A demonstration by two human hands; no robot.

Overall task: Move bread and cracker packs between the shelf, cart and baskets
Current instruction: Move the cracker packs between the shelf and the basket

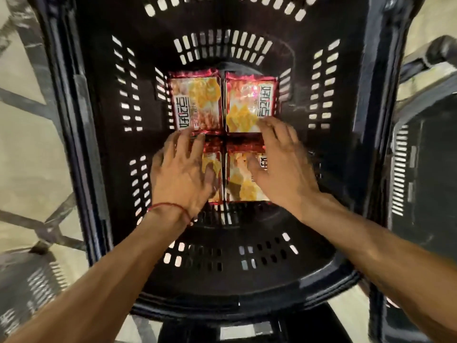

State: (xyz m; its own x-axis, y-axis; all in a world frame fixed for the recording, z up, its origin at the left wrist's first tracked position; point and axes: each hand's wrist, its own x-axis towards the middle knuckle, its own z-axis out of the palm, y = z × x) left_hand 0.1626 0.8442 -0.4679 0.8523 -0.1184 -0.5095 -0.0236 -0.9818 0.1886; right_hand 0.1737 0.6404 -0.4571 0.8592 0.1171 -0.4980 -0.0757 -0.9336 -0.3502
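1. A black slotted plastic basket [247, 288] fills the frame, seen from above. Four glossy red-and-yellow cracker packs lie flat on its floor in a two-by-two block, edges touching.
2. The upper-left pack [195, 100] and upper-right pack [249, 100] are uncovered. The lower-left pack [210, 159] and lower-right pack [244, 184] sit under the hands.
3. The left hand [180, 169] lies on the lower-left pack and the right hand [282, 162] on the lower-right one. The fingers of both are spread and point toward the top of the frame.
4. Neither hand is visibly curled round an edge. Blur hides whether any fingertip hooks under the foil.
5. Each pack's long axis runs bottom to top of the frame, in line with the forearms. The seam between the two lower packs falls midway between the hands.
6. Each hand is nearer its own lower pack, so lifting one in each hand looks the likeliest next move.
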